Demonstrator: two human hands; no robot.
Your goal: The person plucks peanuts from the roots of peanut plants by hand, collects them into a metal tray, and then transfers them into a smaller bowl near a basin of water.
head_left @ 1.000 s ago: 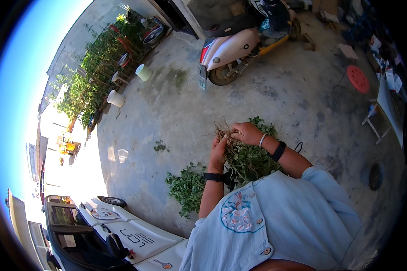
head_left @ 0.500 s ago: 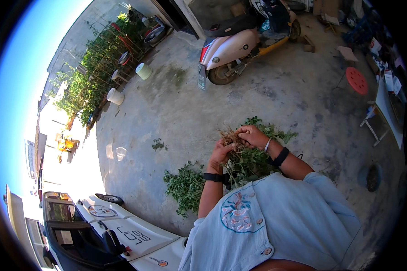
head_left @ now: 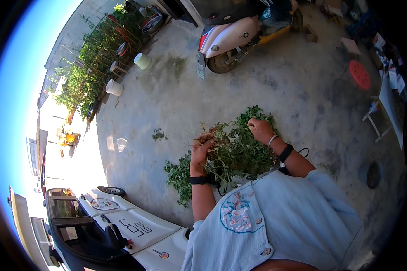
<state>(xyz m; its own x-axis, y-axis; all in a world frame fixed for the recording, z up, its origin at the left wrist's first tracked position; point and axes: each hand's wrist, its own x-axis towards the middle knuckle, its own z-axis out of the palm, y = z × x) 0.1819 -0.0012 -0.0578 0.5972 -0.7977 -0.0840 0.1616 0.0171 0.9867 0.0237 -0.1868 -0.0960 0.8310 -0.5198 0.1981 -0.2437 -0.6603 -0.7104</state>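
My left hand (head_left: 200, 153) is closed round the root end of a bunch of leafy green plants. Its tangled brown roots (head_left: 207, 135) stick up past my fingers, and the leafy stems (head_left: 233, 156) spread to the right in front of my shirt. At the right side of the foliage, my right hand (head_left: 261, 131) is closed against the leaves; what its fingers hold, if anything, is hidden. Another heap of green plants (head_left: 180, 174) lies on the concrete left of my left forearm. A small loose sprig (head_left: 158, 134) lies farther left.
A pink-white scooter (head_left: 230, 38) stands ahead on the concrete floor (head_left: 167, 104). At the lower left is a white vehicle (head_left: 135, 226). Two pale buckets (head_left: 142, 61) stand by the plant bed. To the right are a red round stool (head_left: 359, 74) and a dark bucket (head_left: 371, 174).
My hands have moved apart: the left went left and slightly down with the roots, the right drew away from the roots to the leaves. The foliage is spread wider between them.
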